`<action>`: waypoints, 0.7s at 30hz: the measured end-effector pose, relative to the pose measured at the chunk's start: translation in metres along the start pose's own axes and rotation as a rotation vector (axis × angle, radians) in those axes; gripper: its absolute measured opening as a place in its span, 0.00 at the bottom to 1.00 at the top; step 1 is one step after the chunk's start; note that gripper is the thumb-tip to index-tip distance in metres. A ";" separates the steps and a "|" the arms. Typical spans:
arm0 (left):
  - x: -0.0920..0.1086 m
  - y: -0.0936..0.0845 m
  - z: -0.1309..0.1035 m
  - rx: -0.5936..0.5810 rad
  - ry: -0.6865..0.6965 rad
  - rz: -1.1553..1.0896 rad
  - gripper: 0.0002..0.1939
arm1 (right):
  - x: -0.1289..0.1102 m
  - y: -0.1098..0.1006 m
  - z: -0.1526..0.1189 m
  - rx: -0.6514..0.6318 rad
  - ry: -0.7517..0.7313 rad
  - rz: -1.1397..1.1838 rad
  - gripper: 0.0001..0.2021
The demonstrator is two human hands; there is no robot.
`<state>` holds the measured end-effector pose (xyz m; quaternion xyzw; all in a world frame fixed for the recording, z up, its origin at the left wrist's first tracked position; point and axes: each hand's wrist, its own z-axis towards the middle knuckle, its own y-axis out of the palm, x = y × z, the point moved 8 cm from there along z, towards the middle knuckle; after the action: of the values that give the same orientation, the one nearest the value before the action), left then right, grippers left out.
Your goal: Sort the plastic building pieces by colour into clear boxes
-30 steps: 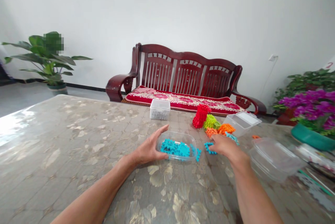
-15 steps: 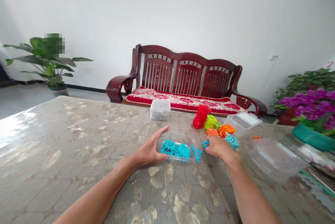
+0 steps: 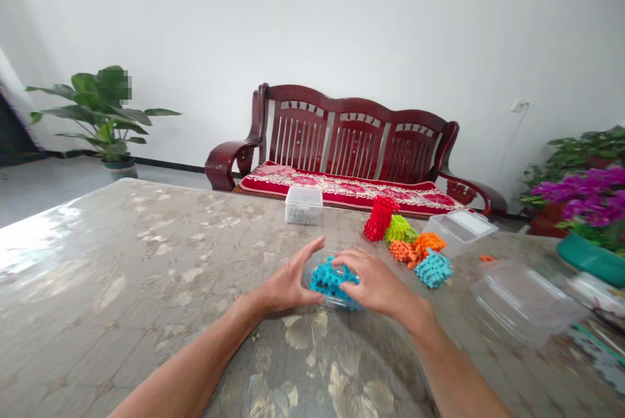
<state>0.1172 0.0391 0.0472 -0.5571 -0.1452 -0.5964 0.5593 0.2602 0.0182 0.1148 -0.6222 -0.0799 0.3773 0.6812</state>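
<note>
My left hand (image 3: 289, 281) is wrapped round the left end of a clear plastic container (image 3: 308, 263), thumb at its near side and fingers at the far side. Blue interlocking building pieces (image 3: 326, 280) lie heaped inside. Over the container's right part is my right hand (image 3: 374, 280), its curled fingers and thumb on either side of some blue pieces. The hand hides the container's right end, and part of its grip is covered.
Behind stand a lidded box (image 3: 303, 206) and built-up clusters of red (image 3: 379, 217), green (image 3: 400, 229), orange (image 3: 430, 243) and light blue (image 3: 433, 268) pieces. Clear boxes (image 3: 527, 301) and a flower pot (image 3: 590, 255) are at the right. A wooden bench (image 3: 354, 128) stands beyond the table.
My right hand has moved left from the tabletop to over the container. The loose blue pieces beside the container no longer show on the table. My left hand keeps its hold.
</note>
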 end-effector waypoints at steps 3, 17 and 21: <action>0.001 0.000 0.000 0.002 0.004 -0.006 0.59 | 0.003 0.004 0.003 0.031 -0.008 0.105 0.20; -0.005 -0.008 0.000 0.025 -0.024 0.031 0.57 | 0.127 -0.090 -0.048 0.293 0.674 -0.298 0.17; -0.009 -0.010 0.000 0.034 -0.029 0.033 0.57 | 0.176 -0.103 -0.083 0.156 0.935 -0.504 0.17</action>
<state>0.1067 0.0472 0.0450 -0.5585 -0.1542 -0.5762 0.5764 0.4739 0.0668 0.1271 -0.6331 0.1134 -0.1105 0.7577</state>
